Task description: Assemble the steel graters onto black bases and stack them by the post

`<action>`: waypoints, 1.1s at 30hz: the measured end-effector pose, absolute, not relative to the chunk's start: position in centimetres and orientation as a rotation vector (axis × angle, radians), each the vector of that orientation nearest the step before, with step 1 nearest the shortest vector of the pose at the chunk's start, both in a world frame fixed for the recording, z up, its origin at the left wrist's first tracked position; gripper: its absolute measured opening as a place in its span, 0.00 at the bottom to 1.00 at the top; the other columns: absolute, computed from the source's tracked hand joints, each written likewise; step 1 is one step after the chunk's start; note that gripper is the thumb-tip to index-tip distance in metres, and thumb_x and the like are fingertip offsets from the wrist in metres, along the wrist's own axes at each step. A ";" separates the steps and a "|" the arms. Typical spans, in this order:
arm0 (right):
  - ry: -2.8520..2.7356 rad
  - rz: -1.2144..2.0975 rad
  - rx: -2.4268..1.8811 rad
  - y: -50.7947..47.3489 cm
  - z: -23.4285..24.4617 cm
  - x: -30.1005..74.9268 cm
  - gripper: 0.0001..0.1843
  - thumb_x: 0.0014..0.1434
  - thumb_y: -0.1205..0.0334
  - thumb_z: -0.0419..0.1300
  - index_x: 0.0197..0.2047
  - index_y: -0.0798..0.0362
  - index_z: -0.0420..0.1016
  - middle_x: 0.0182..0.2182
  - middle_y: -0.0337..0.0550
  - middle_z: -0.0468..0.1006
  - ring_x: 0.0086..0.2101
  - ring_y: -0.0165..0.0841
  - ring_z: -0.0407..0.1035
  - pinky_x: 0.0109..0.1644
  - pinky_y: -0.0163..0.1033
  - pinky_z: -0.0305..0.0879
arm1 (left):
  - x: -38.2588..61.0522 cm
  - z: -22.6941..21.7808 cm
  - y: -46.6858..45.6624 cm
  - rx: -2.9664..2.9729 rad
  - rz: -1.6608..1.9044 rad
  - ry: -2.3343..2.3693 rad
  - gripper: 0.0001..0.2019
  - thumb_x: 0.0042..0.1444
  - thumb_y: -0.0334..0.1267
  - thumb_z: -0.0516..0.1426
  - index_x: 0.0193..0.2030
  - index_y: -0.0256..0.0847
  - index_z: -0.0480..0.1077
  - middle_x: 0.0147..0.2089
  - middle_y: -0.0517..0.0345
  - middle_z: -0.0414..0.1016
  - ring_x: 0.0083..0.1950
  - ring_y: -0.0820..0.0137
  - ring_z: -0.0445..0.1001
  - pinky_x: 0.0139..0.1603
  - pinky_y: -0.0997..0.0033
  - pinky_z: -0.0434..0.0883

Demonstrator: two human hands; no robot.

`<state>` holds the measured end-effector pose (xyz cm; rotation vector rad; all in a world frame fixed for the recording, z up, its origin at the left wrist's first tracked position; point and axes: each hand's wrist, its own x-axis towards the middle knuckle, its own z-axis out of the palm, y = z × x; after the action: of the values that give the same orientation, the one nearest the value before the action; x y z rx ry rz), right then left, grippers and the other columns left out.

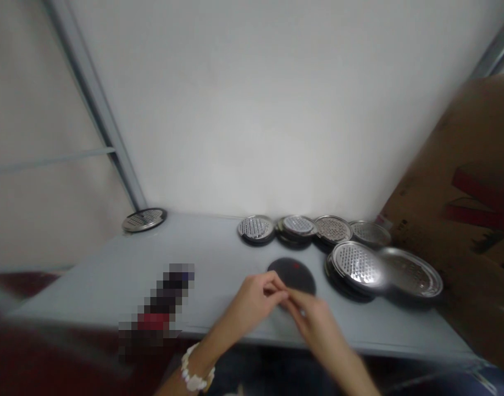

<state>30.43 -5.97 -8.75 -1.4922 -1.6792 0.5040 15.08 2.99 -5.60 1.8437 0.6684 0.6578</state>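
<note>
My left hand [260,297] and my right hand [313,313] meet at the fingertips above the near part of the table. Both hands are closed, with thumbs and fingers pinched together. Whatever lies between the fingertips, if anything, is too small and hidden to name. Just behind the hands, a dark round disc [295,272] with a small red mark lies flat on the table, partly covered by my fingers. A bracelet of pale beads [194,369] circles my left wrist.
Perforated round metal plates with dark rims stand in stacks along the wall, including a left stack [255,228] and a nearer one [356,267]. A wider metal plate [414,273] lies right. Another plate [147,220] sits far left. A cardboard box [453,181] borders the table [210,247].
</note>
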 end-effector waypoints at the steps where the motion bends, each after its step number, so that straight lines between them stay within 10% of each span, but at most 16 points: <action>1: -1.699 0.496 -1.519 -5.9 -8.5 30.7 0.17 0.72 0.56 0.51 0.47 0.50 0.80 0.41 0.48 0.85 0.41 0.41 0.80 0.45 0.37 0.70 | 14.9 -5.7 3.3 1.915 0.647 0.692 0.07 0.61 0.38 0.59 0.35 0.39 0.76 0.35 0.55 0.84 0.38 0.66 0.82 0.40 0.72 0.73; 26: -1.600 0.604 -1.655 -5.6 -7.4 32.1 0.27 0.70 0.44 0.50 0.27 0.52 0.73 0.21 0.39 0.76 0.24 0.32 0.71 0.31 0.35 0.61 | 14.5 -11.7 2.4 2.930 0.131 0.909 0.22 0.57 0.15 0.44 0.51 0.33 0.70 0.50 0.42 0.75 0.49 0.59 0.75 0.50 0.62 0.73; 33: -1.363 0.922 -1.412 -5.3 -7.6 31.7 0.26 0.64 0.38 0.59 0.35 0.54 0.80 0.27 0.43 0.83 0.28 0.35 0.77 0.33 0.36 0.72 | 14.5 -7.0 3.3 2.224 0.442 0.590 0.08 0.68 0.34 0.46 0.42 0.41 0.65 0.41 0.56 0.71 0.42 0.67 0.71 0.48 0.67 0.69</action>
<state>31.75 -5.31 -7.61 -1.4119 -1.3633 0.9225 14.50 3.30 -7.03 2.2245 0.5900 0.4420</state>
